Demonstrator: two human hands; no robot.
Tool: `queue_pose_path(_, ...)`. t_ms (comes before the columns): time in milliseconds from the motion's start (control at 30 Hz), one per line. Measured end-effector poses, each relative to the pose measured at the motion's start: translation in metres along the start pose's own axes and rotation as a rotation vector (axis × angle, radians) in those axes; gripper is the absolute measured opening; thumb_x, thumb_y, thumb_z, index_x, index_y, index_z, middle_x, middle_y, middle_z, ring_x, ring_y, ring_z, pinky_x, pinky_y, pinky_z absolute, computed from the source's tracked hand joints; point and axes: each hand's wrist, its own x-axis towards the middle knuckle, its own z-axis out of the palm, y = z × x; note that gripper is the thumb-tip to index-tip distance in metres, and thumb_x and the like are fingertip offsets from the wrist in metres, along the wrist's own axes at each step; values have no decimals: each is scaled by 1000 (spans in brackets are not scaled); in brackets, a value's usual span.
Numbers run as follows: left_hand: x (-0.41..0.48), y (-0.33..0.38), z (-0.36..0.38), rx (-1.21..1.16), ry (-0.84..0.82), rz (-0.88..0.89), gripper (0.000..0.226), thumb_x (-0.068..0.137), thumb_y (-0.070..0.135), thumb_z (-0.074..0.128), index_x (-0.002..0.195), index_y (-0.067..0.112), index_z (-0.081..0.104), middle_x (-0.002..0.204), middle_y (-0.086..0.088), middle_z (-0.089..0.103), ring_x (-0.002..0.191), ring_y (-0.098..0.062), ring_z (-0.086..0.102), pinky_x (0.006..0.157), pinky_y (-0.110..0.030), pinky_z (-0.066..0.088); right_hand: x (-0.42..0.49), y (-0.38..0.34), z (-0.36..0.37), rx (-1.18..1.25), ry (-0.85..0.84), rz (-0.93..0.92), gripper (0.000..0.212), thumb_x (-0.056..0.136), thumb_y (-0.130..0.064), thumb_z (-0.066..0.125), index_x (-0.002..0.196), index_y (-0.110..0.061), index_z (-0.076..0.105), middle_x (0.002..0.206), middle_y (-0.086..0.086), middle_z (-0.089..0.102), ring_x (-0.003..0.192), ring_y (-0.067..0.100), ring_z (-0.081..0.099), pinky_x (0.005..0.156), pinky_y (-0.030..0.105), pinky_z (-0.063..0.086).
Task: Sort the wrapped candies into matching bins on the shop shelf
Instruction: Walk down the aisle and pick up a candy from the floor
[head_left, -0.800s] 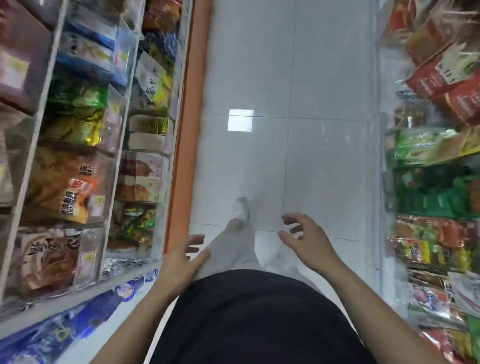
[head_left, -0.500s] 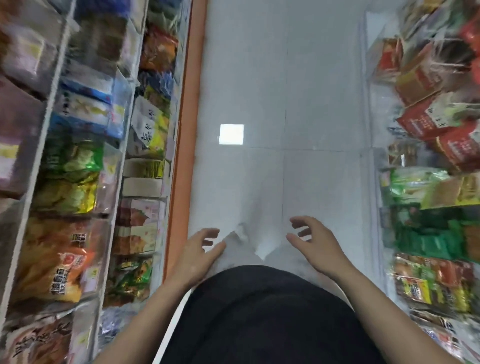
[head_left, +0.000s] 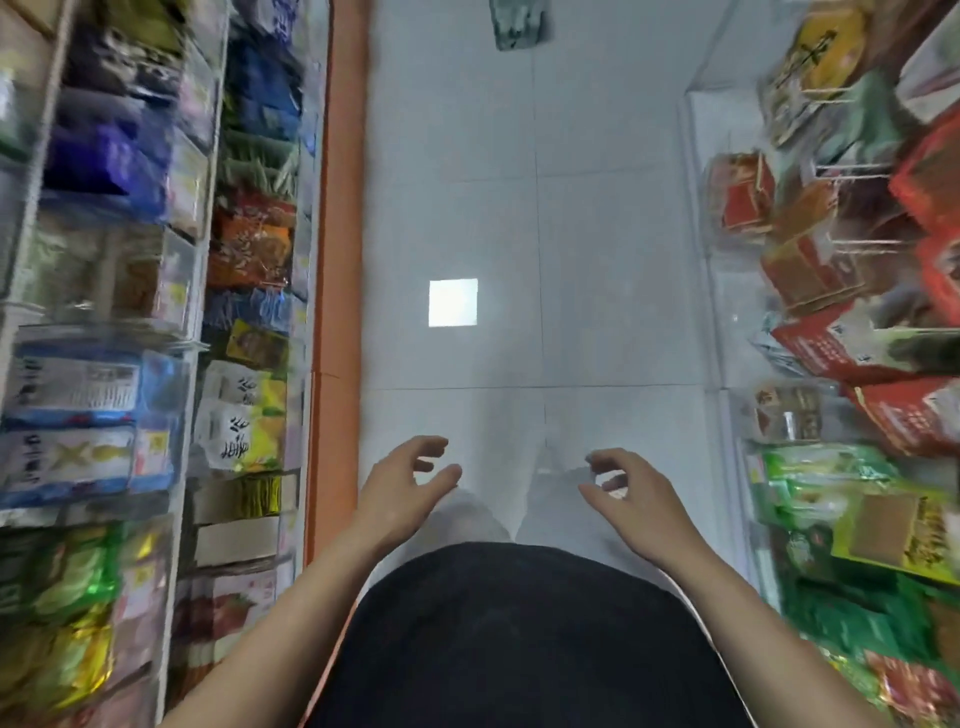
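Left hand (head_left: 400, 483) and right hand (head_left: 631, 493), fingers loosely curled, hold nothing; no candy taken, sorting apparently unstarted.

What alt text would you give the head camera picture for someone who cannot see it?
A person's empty left hand and right hand hover, fingers loosely curled, over the white tiled floor of a shop aisle. Shelves of bright wrapped packets in clear bins line both sides, blurred.

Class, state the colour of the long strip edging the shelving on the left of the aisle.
The strip is orange; the head view shows it.
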Motion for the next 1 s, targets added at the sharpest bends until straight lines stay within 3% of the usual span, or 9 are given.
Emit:
queue_pose_path(367,159,56,-114,-117,162,-106,35,91,32,68,125,25,61,121,11,63,102,1,59,81,-16,45,233,-186,-61,-128,-79,-119,29,90,-40,66,118,-39,56,112,-23,58,97,-1,58,78,19,45)
queue_pose_path(633,342,187,-203,2,8,21,44,87,51,63,127,33,58,121,20,60,105,1,59,94,-33,51,333,-269,-125,-52,12,5,31,89,-35,67,119,-39,59,115,-22,60,96,-2,58,78,17,43)
queue_pose_path(767,430,260,-222,33,-58,74,51,82,59,58,127,35,57,122,21,59,106,0,58,93,-30,50,392,-291,-164,-34,25,63,33,90,-34,67,123,-32,61,117,-17,60,99,3,60,86,26,48)
queue_pose_path(1000,546,345,-251,58,-46,20,42,89,48,63,127,33,57,122,19,59,105,1,57,89,-26,48,531,-352,-249,-64,-6,31,32,91,-34,67,123,-29,61,117,-17,60,99,2,60,82,23,46)
